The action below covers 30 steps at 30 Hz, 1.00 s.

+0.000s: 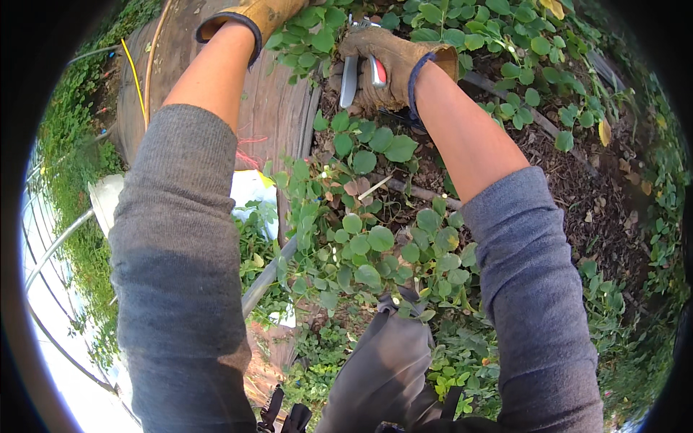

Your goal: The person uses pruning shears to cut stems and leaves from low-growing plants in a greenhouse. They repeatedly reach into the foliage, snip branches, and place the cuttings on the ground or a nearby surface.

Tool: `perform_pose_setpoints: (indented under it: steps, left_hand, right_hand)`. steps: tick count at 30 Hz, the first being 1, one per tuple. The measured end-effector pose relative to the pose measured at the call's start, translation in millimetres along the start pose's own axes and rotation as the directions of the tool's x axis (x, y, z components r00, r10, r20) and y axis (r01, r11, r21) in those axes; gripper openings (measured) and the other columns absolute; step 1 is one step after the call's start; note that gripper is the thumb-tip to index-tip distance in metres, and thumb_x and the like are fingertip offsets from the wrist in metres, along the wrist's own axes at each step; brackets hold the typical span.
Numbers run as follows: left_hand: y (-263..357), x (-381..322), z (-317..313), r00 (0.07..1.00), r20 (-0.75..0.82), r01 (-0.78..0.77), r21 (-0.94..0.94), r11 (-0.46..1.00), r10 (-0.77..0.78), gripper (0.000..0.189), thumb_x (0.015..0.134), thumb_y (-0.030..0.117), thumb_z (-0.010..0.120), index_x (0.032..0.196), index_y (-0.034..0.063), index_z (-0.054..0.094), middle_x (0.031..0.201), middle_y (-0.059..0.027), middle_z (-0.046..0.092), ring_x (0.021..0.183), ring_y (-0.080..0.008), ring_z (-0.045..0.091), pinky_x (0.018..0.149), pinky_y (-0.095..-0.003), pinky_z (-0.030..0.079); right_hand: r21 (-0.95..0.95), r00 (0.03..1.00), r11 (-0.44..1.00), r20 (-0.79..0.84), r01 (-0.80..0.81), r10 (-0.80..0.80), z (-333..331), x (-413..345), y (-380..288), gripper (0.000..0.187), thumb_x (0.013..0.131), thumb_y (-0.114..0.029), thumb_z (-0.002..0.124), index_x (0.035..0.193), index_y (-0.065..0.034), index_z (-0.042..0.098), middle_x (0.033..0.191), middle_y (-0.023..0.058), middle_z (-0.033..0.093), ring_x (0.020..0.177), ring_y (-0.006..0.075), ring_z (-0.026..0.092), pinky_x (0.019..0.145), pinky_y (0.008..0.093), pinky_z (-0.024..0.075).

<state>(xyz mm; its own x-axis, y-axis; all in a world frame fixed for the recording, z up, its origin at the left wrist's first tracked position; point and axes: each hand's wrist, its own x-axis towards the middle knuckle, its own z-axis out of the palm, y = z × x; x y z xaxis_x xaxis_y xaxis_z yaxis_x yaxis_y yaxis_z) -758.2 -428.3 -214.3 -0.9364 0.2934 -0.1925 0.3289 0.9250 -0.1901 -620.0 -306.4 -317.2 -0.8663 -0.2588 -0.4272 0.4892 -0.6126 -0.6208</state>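
Note:
A tan leather work glove with a dark cuff covers my left hand (265, 19) at the top edge. Its fingers are cut off or hidden by leaves, so what it holds does not show. My right hand (387, 62), in a soiled brown work glove, grips hand pruners (349, 81). Their silver handles, one with a red inset, stick out below the fingers, and the cutting end is mostly hidden. Rounded green leaves (314, 40) of a shrub hang between my two hands. More leafy stems (379, 238) spread below my right hand.
Weathered brown ground sheeting (260, 103) lies at left, with loose red strings (249, 151) and a white sheet (257, 200). A grey pipe (270, 276) slants near my leg (379, 368). A cut stem (374, 187) and thicker branches (514, 103) lie over mulch.

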Motion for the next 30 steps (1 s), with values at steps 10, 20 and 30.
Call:
perform_pose_setpoints:
  steps: [10, 20, 30]
  left_hand:
    - [-24.1, -41.2, 17.1, 0.879, -0.26, -0.304, 0.341, 0.89, 0.4, 0.031, 0.091, 0.026, 0.058, 0.122, 0.0234, 0.063, 0.094, -0.0174, 0.069, 0.091, -0.0348, 0.068, 0.079, -0.0466, 0.055]
    - [-222.0, -172.9, 73.6, 0.76, 0.417, 0.526, 0.056, 0.848, -0.499, 0.06, 0.08, 0.055, 0.067, 0.117, 0.0082, 0.068, 0.113, -0.0211, 0.068, 0.107, -0.0374, 0.065, 0.091, -0.0446, 0.05]
    - [-191.6, -166.8, 74.8, 0.797, 0.569, 0.471, -0.378, 0.797, -0.201, 0.102, 0.076, 0.06, 0.071, 0.146, -0.0067, 0.035, 0.143, -0.026, 0.047, 0.136, -0.033, 0.043, 0.111, -0.0367, 0.035]
  right_hand:
    - [-0.863, 0.856, 0.082, 0.476, 0.499, -0.2, -45.6, 105.8, -3.9, 0.1, 0.03, 0.001, 0.085, 0.127, -0.0148, 0.064, 0.12, 0.0091, 0.066, 0.118, 0.0268, 0.06, 0.099, 0.0338, 0.0502]
    - [-0.078, 0.95, 0.974, -0.249, -0.213, 0.188, -18.9, 55.0, -11.6, 0.03, 0.085, -0.022, 0.069, 0.107, -0.0037, 0.06, 0.096, 0.0158, 0.066, 0.09, 0.0326, 0.069, 0.08, 0.0516, 0.0595]
    - [-0.054, 0.957, 0.984, -0.247, -0.169, 0.151, 6.9, 58.4, -11.4, 0.031, 0.085, -0.023, 0.07, 0.106, -0.0027, 0.057, 0.09, 0.0152, 0.063, 0.082, 0.0331, 0.067, 0.076, 0.0561, 0.0568]
